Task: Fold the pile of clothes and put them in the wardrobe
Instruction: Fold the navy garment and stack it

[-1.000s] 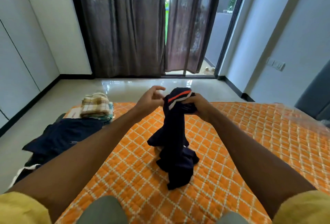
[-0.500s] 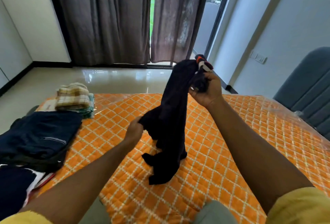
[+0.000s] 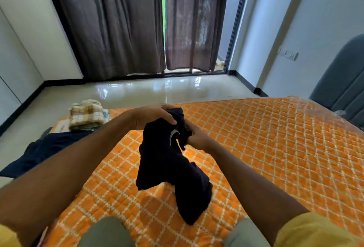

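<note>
Fingers point(image 3: 169, 118) of the left hand point(image 3: 153, 115) curled down over the bunched top of the dark garment point(image 3: 167, 170), gripping it from above. Right hand point(image 3: 198, 139) just below and beside, closed on the same bunch from the underside. Held up like this to let the rest hang free and untwist under its own weight, with only the lower end resting on the orange quilt of the bed point(image 3: 266, 148). Hands kept close together: looks like a hunt for a hem or waistband to start the fold from, though too crumpled to name the part in hand. Bare quilt directly beneath, handy for laying it flat. At the far left corner, a folded checked stack point(image 3: 86, 114) parked out of the working space. More dark clothing point(image 3: 45, 152) just beside it, probably awaiting its turn. Folding stage, by the look of things, with the wardrobe trip to come.
</note>
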